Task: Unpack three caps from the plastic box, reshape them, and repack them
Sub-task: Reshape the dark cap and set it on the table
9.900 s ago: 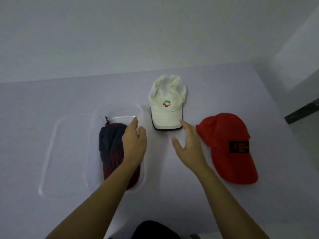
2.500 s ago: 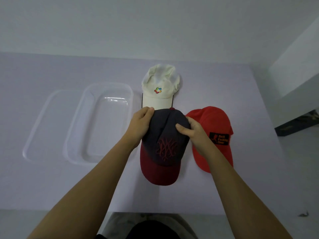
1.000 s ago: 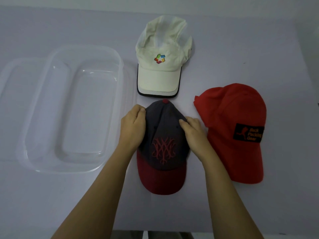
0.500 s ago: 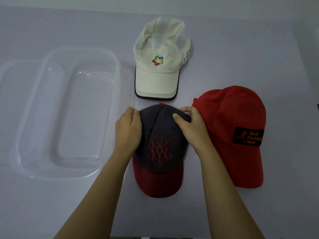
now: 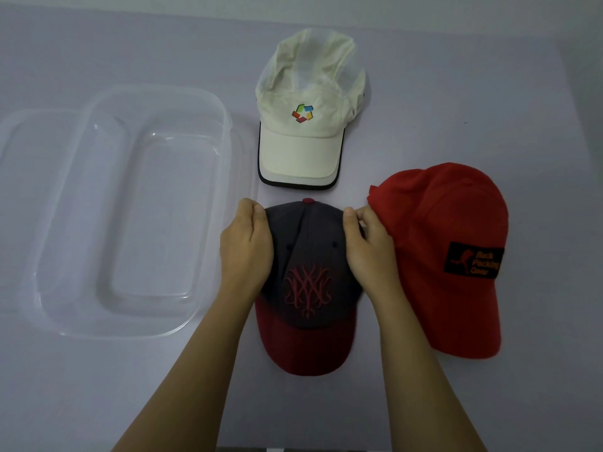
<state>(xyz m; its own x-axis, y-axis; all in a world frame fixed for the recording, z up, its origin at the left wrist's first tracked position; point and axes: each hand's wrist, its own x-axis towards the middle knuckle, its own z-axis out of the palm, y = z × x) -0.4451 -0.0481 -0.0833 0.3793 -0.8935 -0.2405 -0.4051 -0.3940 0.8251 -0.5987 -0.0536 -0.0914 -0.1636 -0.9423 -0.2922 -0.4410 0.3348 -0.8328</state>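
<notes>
— Caps first, since they're what matters: the nearest one is the dark cap (image 5: pixel 310 252) with the maroon brim, lying right in front of the person on the table (image 5: pixel 424 402), brim toward them. You see it?

— I do. Grey crown, red embroidered emblem, small maroon button on top. Both hands are on it.

— Right. The left hand (image 5: pixel 245 252) is curled over the crown's left side, fingers wrapped round its edge, gripping the fabric. The right hand (image 5: pixel 367 252) is clamped on the crown's right side, thumb on top near the back.

— Is the right hand touching the red cap (image 5: pixel 453 236) as well?

— Its knuckles sit against the red cap's back edge, which lies just beside the dark one. Whether it's pinching any of that cloth, I can't tell. The red cap rests flat, brim toward the person, with a black patch (image 5: pixel 473 263) bearing orange print on its front.

— And the plastic box (image 5: pixel 81 308)?

— Off to the left, clear, sitting open on the table with nothing inside. It seems to rest partly on a clear lid (image 5: pixel 13 138) that sticks out beyond its left side.

— Furthest away?

— The cream cap (image 5: pixel 310 93), beyond the dark one and apart from it. Its crown is crumpled, brim dark-edged and pointing back toward the person, with a small multicoloured logo (image 5: pixel 302 113) on the front.
</notes>
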